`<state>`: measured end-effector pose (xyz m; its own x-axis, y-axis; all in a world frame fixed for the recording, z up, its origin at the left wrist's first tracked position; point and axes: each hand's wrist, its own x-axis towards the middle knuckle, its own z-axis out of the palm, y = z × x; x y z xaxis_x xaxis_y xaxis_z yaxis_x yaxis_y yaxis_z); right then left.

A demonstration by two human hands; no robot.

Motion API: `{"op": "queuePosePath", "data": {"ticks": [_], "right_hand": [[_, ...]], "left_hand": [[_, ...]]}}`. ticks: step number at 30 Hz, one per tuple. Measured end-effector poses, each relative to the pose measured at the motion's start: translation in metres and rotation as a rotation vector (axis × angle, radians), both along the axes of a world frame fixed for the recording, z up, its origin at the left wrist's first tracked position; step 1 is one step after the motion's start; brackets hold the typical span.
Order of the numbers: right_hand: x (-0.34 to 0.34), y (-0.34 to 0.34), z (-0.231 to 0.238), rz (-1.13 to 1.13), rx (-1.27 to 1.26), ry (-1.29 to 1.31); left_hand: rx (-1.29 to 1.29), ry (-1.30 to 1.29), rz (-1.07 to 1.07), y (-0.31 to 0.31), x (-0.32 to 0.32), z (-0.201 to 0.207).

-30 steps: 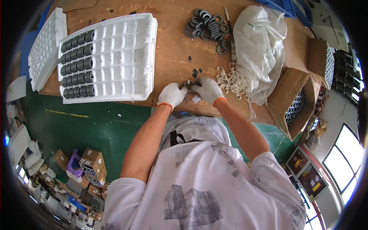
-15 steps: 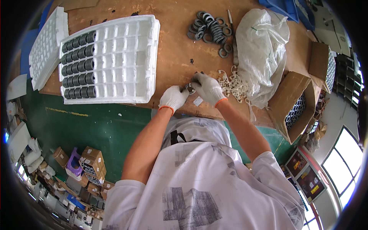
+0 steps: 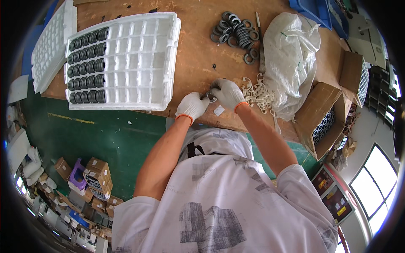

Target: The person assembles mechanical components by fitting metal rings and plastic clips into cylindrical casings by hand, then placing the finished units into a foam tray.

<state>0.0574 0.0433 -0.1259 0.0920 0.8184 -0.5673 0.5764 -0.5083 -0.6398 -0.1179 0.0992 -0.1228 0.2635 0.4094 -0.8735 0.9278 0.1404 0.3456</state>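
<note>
Both my hands wear white knitted gloves with orange cuffs and meet at the table's near edge. My left hand [image 3: 193, 106] pinches a small grey ring [image 3: 212, 99] from the left. My right hand [image 3: 228, 95] closes over the same ring from the right, its fingers curled. Part of the ring is hidden by the gloves. Right beside my right hand lies a heap of small white curved plastic pieces [image 3: 262, 95]. Farther off is a pile of dark grey rings [image 3: 236, 31]. To the left, a white foam tray [image 3: 174, 63] holds rows of dark rings in its left-hand cells.
A second foam tray [image 3: 50, 52] leans at far left. A white woven sack [image 3: 291, 63] and a pen [image 3: 258, 21] lie right of the rings. Open cartons [image 3: 308, 122] of rings stand at the right edge, blue bins [image 3: 314, 10] behind. A paper scrap [image 3: 219, 110] lies by my hands.
My right fingers have come down from slightly above the ring onto it. My left hand keeps its pinch. The whole view has shifted slightly.
</note>
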Motion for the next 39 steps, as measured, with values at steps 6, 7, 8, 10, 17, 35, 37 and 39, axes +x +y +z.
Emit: {"op": "queuePosePath", "data": {"ticks": [6,7,8,10,17,35,37,39], "right_hand": [[-0.009,-0.005,0.002,-0.008,0.048,-0.071],[-0.009,-0.006,-0.001,-0.020,0.041,-0.066],[-0.008,-0.007,-0.003,-0.032,0.033,-0.062],[-0.008,-0.005,0.000,-0.043,0.019,-0.061],[0.009,-0.001,0.024,-0.154,0.094,-0.240],[0.003,-0.038,0.042,0.052,0.326,-0.449],[-0.017,-0.048,0.039,0.145,0.165,-0.424],[-0.031,-0.052,0.027,0.202,0.193,-0.436]], "left_hand": [[0.054,-0.015,-0.005,-0.007,-0.002,-0.007],[0.108,-0.002,-0.028,-0.009,-0.001,-0.010],[0.117,-0.008,-0.031,-0.009,-0.001,-0.013],[0.112,-0.033,0.005,-0.008,-0.002,-0.016],[0.043,-0.042,0.039,-0.010,-0.007,-0.011],[0.166,-0.149,0.316,-0.022,-0.034,-0.011],[0.200,-0.172,0.261,-0.020,-0.033,-0.008],[0.184,-0.172,0.251,-0.019,-0.031,-0.008]]}}
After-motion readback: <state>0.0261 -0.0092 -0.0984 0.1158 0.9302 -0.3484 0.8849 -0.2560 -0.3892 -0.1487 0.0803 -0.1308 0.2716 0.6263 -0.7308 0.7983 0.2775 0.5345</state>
